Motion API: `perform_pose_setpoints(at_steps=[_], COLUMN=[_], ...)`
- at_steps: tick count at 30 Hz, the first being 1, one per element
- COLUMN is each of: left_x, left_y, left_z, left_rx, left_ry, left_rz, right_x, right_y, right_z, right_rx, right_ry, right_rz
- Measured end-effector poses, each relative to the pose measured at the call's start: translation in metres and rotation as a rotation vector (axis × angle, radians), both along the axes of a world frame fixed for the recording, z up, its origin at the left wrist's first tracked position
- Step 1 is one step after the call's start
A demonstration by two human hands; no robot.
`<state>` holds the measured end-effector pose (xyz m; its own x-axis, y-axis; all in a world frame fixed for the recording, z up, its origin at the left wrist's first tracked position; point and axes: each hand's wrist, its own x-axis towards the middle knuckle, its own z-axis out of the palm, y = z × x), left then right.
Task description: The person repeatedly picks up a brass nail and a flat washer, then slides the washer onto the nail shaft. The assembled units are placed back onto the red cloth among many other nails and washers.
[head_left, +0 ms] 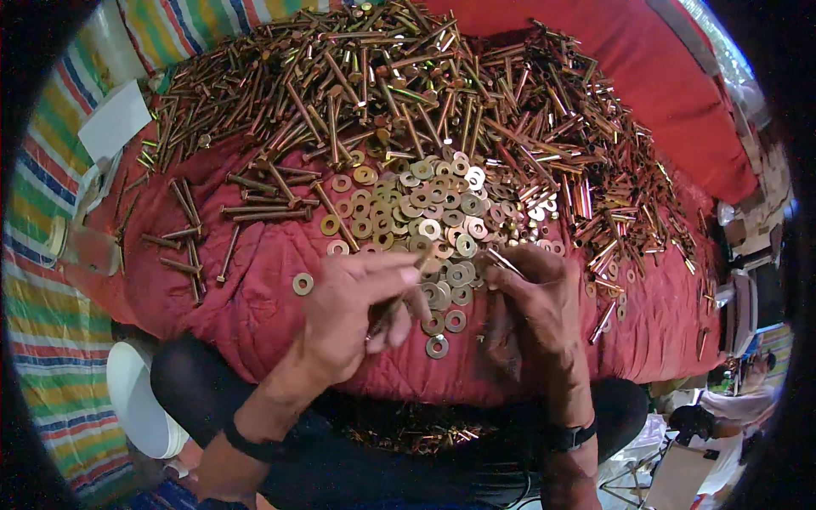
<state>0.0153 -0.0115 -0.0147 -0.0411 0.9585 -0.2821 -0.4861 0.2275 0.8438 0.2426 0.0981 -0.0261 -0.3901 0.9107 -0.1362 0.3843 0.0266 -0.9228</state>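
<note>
My left hand (pixel 357 302) is closed over the front of the washer pile. A small brownish piece shows at its fingertips, too blurred to name. To its right, my right hand (pixel 544 289) pinches a slim, shiny metal sleeve (pixel 506 263) between thumb and fingers. Between and beyond both hands lie the flat washers (pixel 421 200), some loose near the front. Long bronze-coloured bolts (pixel 340 76) are heaped behind them. On the right, a heap of metal sleeves (pixel 582 195) lies close to my right hand.
Everything rests on a red quilted cloth (pixel 255 327). Several loose bolts (pixel 229 255) lie at the left. A clear jar (pixel 89 246) and a white card (pixel 115 119) are at the left edge, with a white bucket (pixel 144 399) below. More metal parts (pixel 425 438) lie between my legs. People sit at far right.
</note>
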Motion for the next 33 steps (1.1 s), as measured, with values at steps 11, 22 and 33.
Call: perform_pose_setpoints(at_steps=[11,22,33], left_x=[0.019,0.032,0.032], left_y=[-0.003,-0.009,-0.014], left_z=[-0.011,-0.03,-0.028], left_rx=[0.126,0.882,1.028], left_ry=[0.565,1.522,1.619], left_rz=[-0.084,0.131,0.112], right_x=[0.003,0.0,0.004], right_y=[-0.018,-0.035,-0.025], right_z=[0.024,0.02,0.013], right_rx=[0.032,0.546,0.09], right_ry=[0.106,-0.148,0.149], right_rz=[0.105,0.282,0.2])
